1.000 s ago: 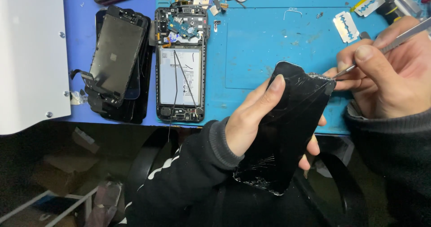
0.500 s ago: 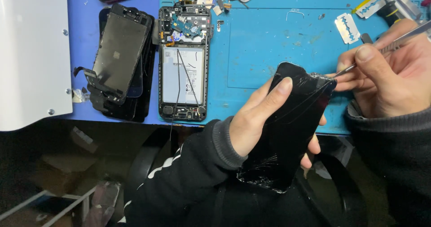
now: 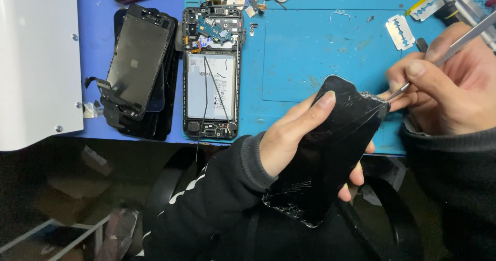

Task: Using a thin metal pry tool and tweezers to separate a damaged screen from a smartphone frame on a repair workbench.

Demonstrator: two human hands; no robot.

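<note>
Cracked screen panel: the black cracked screen panel is held in the air over the near edge of the blue work mat, its lower end hanging off the mat toward the person. Cracks are thickest at that lower end.
Long axis: it runs from near-left to far-right, so the top corner points straight at the right hand.
Left hand: the left hand is wrapped round the panel's left side, thumb along the front edge, fingertips showing at the right edge; clamped on the panel.
Right hand: the right hand lies just to the right of the panel's top corner and is pinched shut on metal tweezers.
Contact point: the tweezer tips meet the panel's upper right corner, where a pale frayed bit shows; whether they grip it I cannot tell.
Nearer hand: the left carries the panel, the right works only that corner.
Mat, left part: an opened phone body with its battery bared lies upright near the mat's left edge.
Left of the mat: a stack of dark screens lies beside it.
Far right corner: a razor blade lies flat, well apart from the panel.
Far left: a white housing fills the table's left edge.
</note>
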